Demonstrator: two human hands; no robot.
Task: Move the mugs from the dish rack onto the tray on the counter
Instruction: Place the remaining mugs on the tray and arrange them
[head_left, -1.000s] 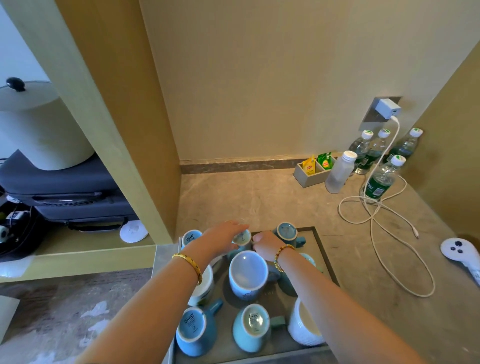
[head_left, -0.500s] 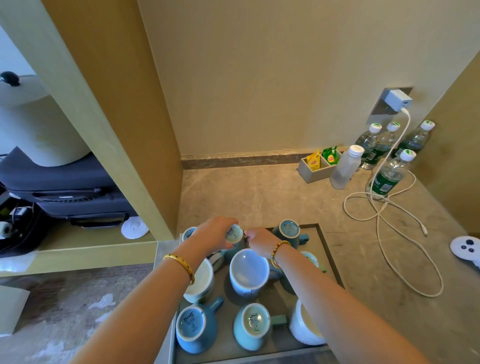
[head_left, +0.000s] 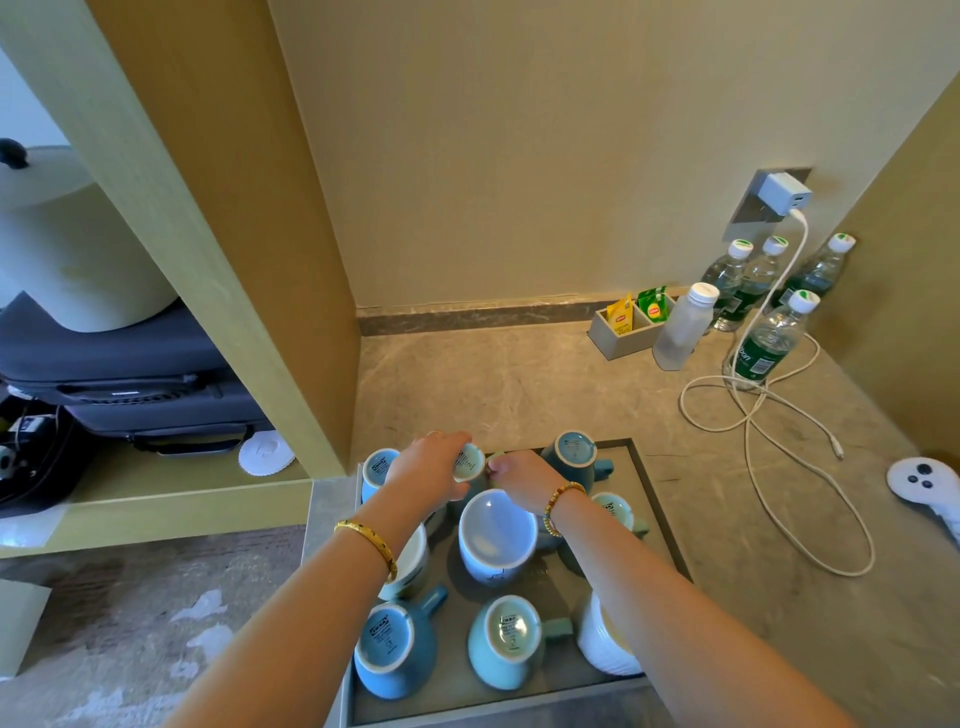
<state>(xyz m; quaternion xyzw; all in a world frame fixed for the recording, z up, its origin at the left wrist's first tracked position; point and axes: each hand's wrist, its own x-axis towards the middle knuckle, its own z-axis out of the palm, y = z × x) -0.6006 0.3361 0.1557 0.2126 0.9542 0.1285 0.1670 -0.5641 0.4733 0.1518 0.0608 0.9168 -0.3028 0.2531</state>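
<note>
A dark grey tray (head_left: 655, 499) lies on the stone counter and holds several blue, teal and white mugs, most upside down. My left hand (head_left: 428, 470) wraps around an upturned pale teal mug (head_left: 469, 464) at the tray's far middle. My right hand (head_left: 519, 474) pinches that mug's handle from the right. A white mug (head_left: 497, 538) stands upright just in front of both hands. An upturned dark teal mug (head_left: 574, 452) sits at the far right corner. No dish rack is in view.
Water bottles (head_left: 768, 343), a tea-bag box (head_left: 626, 328) and a looping white charger cable (head_left: 769, 415) occupy the counter's back right. A white controller (head_left: 927, 486) lies at the right edge. A wooden partition (head_left: 244, 260) stands to the left of the tray.
Both hands have stayed on the pale teal mug at the tray's far middle; the fingers have shifted slightly around it. The camera has tilted a little.
</note>
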